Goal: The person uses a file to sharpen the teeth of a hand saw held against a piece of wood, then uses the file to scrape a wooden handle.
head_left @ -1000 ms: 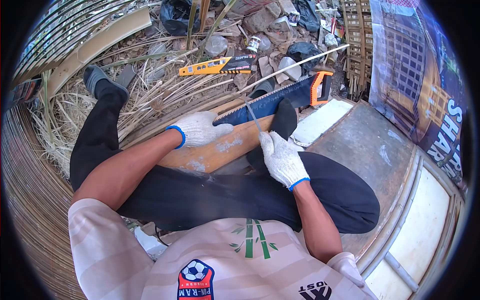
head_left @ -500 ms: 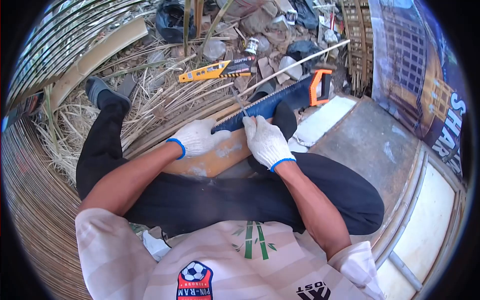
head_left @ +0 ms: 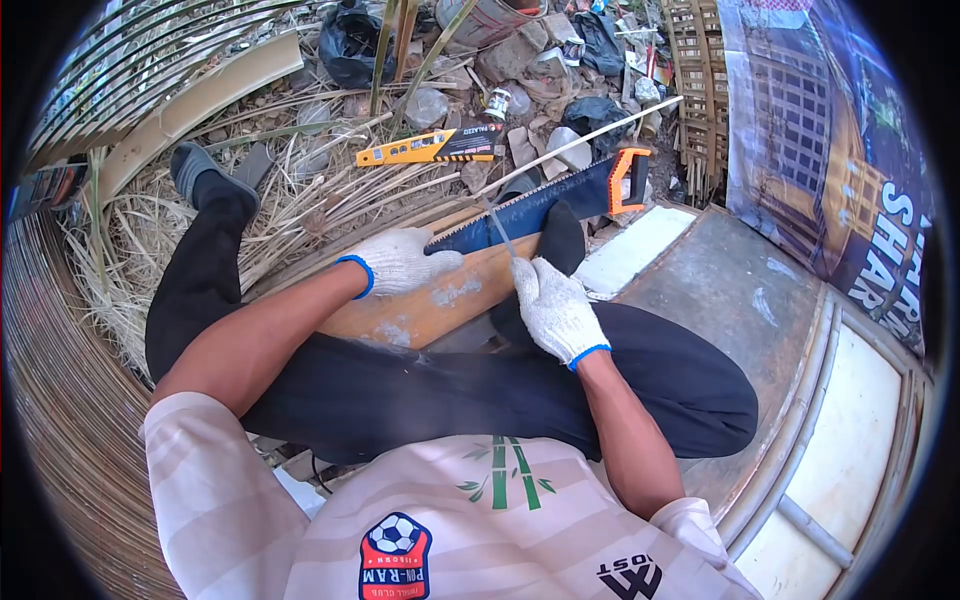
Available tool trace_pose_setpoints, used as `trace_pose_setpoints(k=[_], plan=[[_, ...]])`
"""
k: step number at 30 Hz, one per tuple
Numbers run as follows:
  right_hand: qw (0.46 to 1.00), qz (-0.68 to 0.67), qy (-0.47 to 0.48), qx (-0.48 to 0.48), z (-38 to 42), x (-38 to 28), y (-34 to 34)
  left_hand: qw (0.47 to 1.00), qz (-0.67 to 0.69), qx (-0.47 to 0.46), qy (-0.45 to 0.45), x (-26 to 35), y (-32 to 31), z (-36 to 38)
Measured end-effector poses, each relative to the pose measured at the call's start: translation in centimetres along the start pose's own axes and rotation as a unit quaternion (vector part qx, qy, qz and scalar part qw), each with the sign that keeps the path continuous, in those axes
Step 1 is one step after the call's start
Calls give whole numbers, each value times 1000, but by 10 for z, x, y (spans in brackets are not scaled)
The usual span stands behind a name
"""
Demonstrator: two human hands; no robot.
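Note:
A handsaw (head_left: 530, 215) with a dark blue blade and an orange-and-black handle lies across a brown wooden plank (head_left: 400, 320), its toothed edge facing away from me. My left hand (head_left: 400, 262), in a white knitted glove with a blue cuff, is closed around the blade's narrow end. Gripped in my gloved right hand (head_left: 556, 308) is a thin metal file (head_left: 499, 230), whose shaft crosses the blade and reaches past the teeth. My foot in a dark sock (head_left: 562, 238) rests against the blade near the handle.
A yellow-and-black saw sleeve (head_left: 430, 146) lies on straw and bamboo strips beyond the saw. A long pale stick (head_left: 590, 142) slants behind the blade. Black plastic bags (head_left: 355, 45) and rubble lie farther off. To the right are a worn board (head_left: 735, 275) and a printed banner (head_left: 830, 150).
My right hand has drawn back toward my body and slightly right, pulling the file across the saw's teeth. My left hand stays at the blade's narrow end.

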State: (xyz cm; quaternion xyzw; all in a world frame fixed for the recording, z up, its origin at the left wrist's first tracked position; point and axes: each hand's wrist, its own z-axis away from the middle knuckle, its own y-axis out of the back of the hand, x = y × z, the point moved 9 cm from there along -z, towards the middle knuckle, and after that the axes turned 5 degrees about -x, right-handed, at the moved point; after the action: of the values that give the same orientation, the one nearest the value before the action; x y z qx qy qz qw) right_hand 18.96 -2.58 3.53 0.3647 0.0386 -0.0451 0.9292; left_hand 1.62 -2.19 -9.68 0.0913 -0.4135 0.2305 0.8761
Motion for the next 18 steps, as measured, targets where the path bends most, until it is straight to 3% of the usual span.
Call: trace_pose_setpoints(k=[4, 7, 13, 18], plan=[[999, -5, -31, -12, 2, 10, -4, 1000, -22, -9, -11, 0, -1, -3], [1000, 9, 5, -11, 4, -2, -1, 1000, -18, 11, -23, -1, -2, -5], [998, 2, -63, -31, 4, 4, -4, 1000, -13, 13, -12, 2, 1, -1], [998, 65, -8, -7, -35, -28, 1, 999, -26, 39, -1, 3, 2, 1]])
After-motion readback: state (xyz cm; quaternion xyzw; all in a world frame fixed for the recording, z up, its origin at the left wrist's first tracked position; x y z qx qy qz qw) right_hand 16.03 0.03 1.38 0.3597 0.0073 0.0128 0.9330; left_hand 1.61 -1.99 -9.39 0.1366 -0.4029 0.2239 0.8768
